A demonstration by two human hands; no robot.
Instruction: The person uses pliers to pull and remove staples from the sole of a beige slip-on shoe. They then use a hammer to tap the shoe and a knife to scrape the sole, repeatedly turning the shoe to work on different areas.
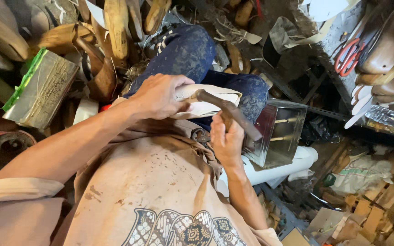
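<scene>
Across the near half of the view spreads the person's tan stained shirt (pixel 160 182), patterned at the near edge, with both bare forearms reaching away from it toward the lap. Beyond the shirt, the knee in dark blue jeans (pixel 192 52) rises toward the far middle. Far left, a flat metal-faced box with a green edge (pixel 42 89) leans among wooden shoe lasts (pixel 115 27) that crowd the far edge. Right of the lap stands an open shiny metal tin (pixel 279 132), on its side, with a white pipe (pixel 283 166) lying just near of it. More wooden lasts (pixel 388 50) are stacked at the far right, with red-handled scissors (pixel 348 55) hanging beside them and a clear plastic bottle (pixel 391 117) lying below. Wood offcuts (pixel 379 200) litter the floor at the near right.

On the lap lies a cream shoe upper piece (pixel 215 102), resting on the thigh. The left hand (pixel 158 96) presses down on it, fingers curled together over its left part and clamped on the material. The right hand (pixel 226 139) is closed in a fist around the wooden handle of a hammer (pixel 226 109); the handle slants to the near right and the dark head sits over the cream piece, just right of the left hand's fingertips; whether it touches the piece cannot be told
</scene>
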